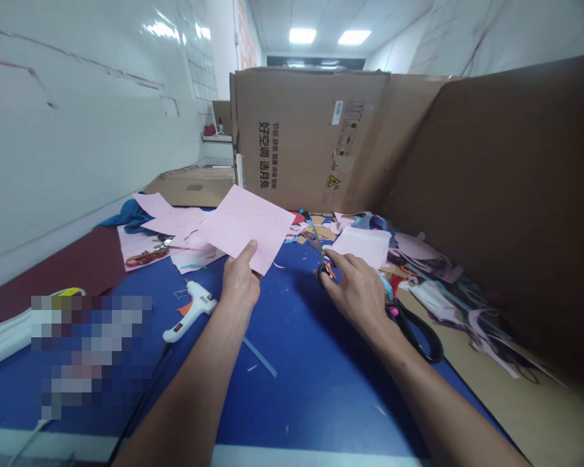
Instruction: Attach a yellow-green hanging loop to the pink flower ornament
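Observation:
A square-cornered sheet of pink paper (248, 224) is pinched at its near edge by my left hand (242, 279), thumb on top, raised over the blue table. My right hand (357, 288) grips a pair of scissors (315, 241), with the blades pointing up and away, slightly apart. The blades are to the right of the pink sheet and do not touch it. Part of the scissor handles is hidden by my right fingers. Beneath and beyond the right hand lies a pale sheet of paper (363, 245). Larger black-handled scissors (425, 337) rest beside my right wrist.
A white glue gun (194, 308) lies left of my left forearm on the blue table (292, 415). More pink paper (175, 220) lies at the far left. Scraps (448, 292) are heaped at right. A tall cardboard box (302, 136) walls off the back and right.

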Demonstrator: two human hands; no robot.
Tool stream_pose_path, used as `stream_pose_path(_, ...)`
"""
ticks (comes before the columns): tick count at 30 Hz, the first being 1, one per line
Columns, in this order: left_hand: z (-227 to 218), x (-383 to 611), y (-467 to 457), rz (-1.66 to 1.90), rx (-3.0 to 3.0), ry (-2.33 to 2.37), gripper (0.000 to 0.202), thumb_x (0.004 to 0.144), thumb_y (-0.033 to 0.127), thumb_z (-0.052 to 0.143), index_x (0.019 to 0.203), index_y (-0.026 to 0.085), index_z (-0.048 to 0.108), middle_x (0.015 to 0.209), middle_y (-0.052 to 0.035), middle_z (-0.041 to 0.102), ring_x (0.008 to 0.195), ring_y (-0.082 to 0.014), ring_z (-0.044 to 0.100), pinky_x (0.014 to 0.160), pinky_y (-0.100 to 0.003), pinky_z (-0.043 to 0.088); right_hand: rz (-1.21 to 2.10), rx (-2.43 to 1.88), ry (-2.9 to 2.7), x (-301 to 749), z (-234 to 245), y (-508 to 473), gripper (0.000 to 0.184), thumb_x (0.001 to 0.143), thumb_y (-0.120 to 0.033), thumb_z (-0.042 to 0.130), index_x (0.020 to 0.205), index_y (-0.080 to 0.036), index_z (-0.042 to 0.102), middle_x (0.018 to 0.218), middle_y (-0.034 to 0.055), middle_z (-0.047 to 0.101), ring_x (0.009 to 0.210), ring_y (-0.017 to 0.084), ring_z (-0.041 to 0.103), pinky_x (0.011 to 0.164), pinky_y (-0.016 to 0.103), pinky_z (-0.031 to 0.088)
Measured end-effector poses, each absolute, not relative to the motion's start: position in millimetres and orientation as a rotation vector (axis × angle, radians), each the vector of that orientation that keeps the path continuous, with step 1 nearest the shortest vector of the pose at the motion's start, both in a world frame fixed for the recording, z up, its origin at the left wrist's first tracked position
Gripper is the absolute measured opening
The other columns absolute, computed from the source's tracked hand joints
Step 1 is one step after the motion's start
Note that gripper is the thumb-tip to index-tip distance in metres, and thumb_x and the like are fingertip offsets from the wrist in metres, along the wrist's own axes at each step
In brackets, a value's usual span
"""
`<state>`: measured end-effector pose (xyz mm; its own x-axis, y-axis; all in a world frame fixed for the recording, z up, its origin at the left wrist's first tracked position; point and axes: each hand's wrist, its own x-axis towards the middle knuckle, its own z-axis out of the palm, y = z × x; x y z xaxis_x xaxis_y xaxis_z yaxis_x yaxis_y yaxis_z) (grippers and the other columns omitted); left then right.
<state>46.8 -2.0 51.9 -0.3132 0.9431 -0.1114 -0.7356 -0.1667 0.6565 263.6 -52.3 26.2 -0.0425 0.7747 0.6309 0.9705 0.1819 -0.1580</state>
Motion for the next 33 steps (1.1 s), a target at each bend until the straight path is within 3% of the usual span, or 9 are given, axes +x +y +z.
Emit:
stream_pose_path(9, 50, 46, -1, 1.744, 0.403, 0.804, 0.038, 0.083, 0.006, 0.08, 0.119, 0.016, 0.079, 0.113, -0.013, 0.084, 0.11, -0.0258, 0.08, 0.104, -0.04, 0.063, -0.486, -1.598, -1.829, 263, 32, -56, 0.042, 0.101, -0.036, 0.065, 0.14, -0.021, 0.073, 0.108, 0.0102, 0.078, 0.098, 0.03, 0.069, 0.082, 0.038, 0.045)
stream_pose_path(13, 36, 44, -2, 1.51, 0.63, 1.05, 0.019, 0.076, 0.01, 0.084, 0.095, 0.015, 0.082, 0.099, -0.0146, 0.085, 0.086, -0.0255, 0.082, 0.083, -0.037, 0.066, -0.491, -1.591, -1.781, 266, 38, -57, 0.041, 0.102, -0.035, 0.064, 0.14, -0.022, 0.072, 0.112, 0.0102, 0.078, 0.1, 0.03, 0.068, 0.081, 0.039, 0.043)
stream_pose_path(16, 25, 42, -6, 1.184, 0.886, 1.089, 0.016, 0.069, 0.011, 0.087, 0.082, 0.015, 0.082, 0.089, -0.0158, 0.084, 0.072, -0.026, 0.078, 0.066, -0.035, 0.062, -0.525, -1.577, -1.767, 269, 40, -57, 0.041, 0.102, -0.033, 0.062, 0.141, -0.024, 0.071, 0.113, 0.0103, 0.078, 0.101, 0.031, 0.067, 0.082, 0.04, 0.042)
stream_pose_path(20, 20, 36, -9, 1.051, 1.251, 1.298, 0.021, 0.062, 0.016, 0.092, 0.065, 0.021, 0.072, 0.064, -0.0067, 0.074, 0.061, -0.0245, 0.071, 0.055, -0.028, 0.051, -0.563, -1.564, -1.791, 270, 40, -58, 0.041, 0.103, -0.033, 0.061, 0.141, -0.024, 0.07, 0.115, 0.011, 0.077, 0.101, 0.031, 0.066, 0.082, 0.04, 0.041)
stream_pose_path(22, 26, 34, -10, 1.229, 1.393, 1.499, 0.029, 0.058, 0.017, 0.095, 0.065, 0.024, 0.068, 0.066, -0.0039, 0.07, 0.071, -0.0254, 0.072, 0.058, -0.025, 0.049, -0.584, -1.56, -1.806, 269, 39, -58, 0.041, 0.103, -0.034, 0.062, 0.141, -0.023, 0.071, 0.115, 0.0112, 0.077, 0.1, 0.03, 0.065, 0.081, 0.04, 0.041)
stream_pose_path(25, 40, 35, -13, 1.561, 1.466, 1.569, 0.028, 0.064, 0.017, 0.092, 0.083, 0.026, 0.074, 0.093, -0.0075, 0.075, 0.098, -0.026, 0.072, 0.071, -0.024, 0.051, -0.624, -1.544, -1.839, 267, 38, -58, 0.041, 0.103, -0.033, 0.063, 0.141, -0.022, 0.071, 0.115, 0.011, 0.077, 0.099, 0.03, 0.065, 0.081, 0.04, 0.04)
stream_pose_path(27, 49, 38, -15, 1.568, 1.447, 1.435, 0.019, 0.069, 0.02, 0.089, 0.084, 0.023, 0.078, 0.087, -0.0062, 0.073, 0.088, -0.0225, 0.069, 0.072, -0.025, 0.05, -0.652, -1.516, -1.864, 267, 37, -57, 0.041, 0.102, -0.03, 0.063, 0.142, -0.023, 0.07, 0.115, 0.0105, 0.077, 0.1, 0.029, 0.065, 0.082, 0.04, 0.04)
stream_pose_path(29, 55, 42, -16, 1.463, 1.343, 1.241, 0.012, 0.076, 0.027, 0.083, 0.086, 0.021, 0.08, 0.077, -0.0035, 0.071, 0.07, -0.0166, 0.062, 0.063, -0.024, 0.046, -0.673, -1.488, -1.892, 266, 36, -57, 0.041, 0.102, -0.028, 0.064, 0.142, -0.023, 0.07, 0.114, 0.0102, 0.078, 0.101, 0.029, 0.065, 0.083, 0.04, 0.04)
stream_pose_path(33, 61, 49, -20, 1.391, 1.128, 1.0, 0.016, 0.075, 0.027, 0.081, 0.088, 0.018, 0.078, 0.075, -0.0026, 0.072, 0.055, -0.0093, 0.052, 0.05, -0.021, 0.036, -0.688, -1.456, -1.94, 264, 37, -57, 0.04, 0.1, -0.027, 0.066, 0.14, -0.024, 0.07, 0.114, 0.01, 0.079, 0.101, 0.029, 0.065, 0.085, 0.04, 0.04)
